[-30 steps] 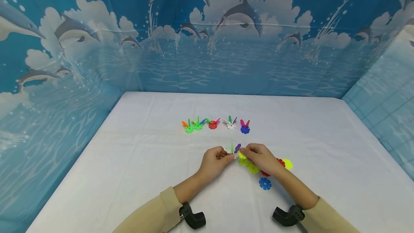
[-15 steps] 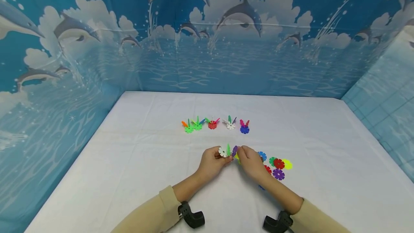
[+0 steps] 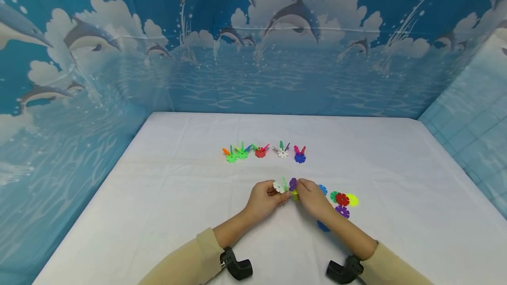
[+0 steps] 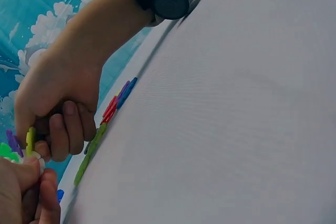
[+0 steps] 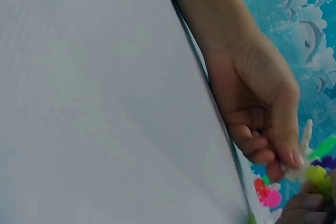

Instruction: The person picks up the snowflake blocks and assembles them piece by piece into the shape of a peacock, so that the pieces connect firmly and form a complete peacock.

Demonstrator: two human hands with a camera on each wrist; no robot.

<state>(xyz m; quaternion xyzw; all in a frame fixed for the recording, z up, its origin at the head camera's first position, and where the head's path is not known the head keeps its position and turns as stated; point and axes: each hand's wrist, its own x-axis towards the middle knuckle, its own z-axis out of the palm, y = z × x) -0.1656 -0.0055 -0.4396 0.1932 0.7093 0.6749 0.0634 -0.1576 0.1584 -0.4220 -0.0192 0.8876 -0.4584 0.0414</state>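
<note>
In the head view my left hand (image 3: 262, 200) pinches a white notched plastic disc (image 3: 279, 187), with a green disc (image 3: 284, 183) standing edge-on in it. A purple disc (image 3: 293, 184) stands just right of the green one. My right hand (image 3: 314, 199) pinches a yellow disc (image 3: 295, 195) against the white piece, beside the purple one. The left wrist view shows the yellow disc (image 4: 30, 141) upright between the fingertips of both hands. Fingers hide where the discs join. In the right wrist view my left hand (image 5: 257, 98) has its thumb on the white piece.
Across the table (image 3: 178, 166) behind my hands runs a row of joined disc figures, among them a red one (image 3: 260, 152) and a blue one (image 3: 299, 157). Loose discs lie by my right forearm, including red (image 3: 342, 199), yellow (image 3: 353, 200), purple (image 3: 342, 211) and blue (image 3: 323, 226).
My right hand has gone left, then slightly back right, staying close to my left hand. The white disc has turned to face the head camera. The figures in the row have not moved.
</note>
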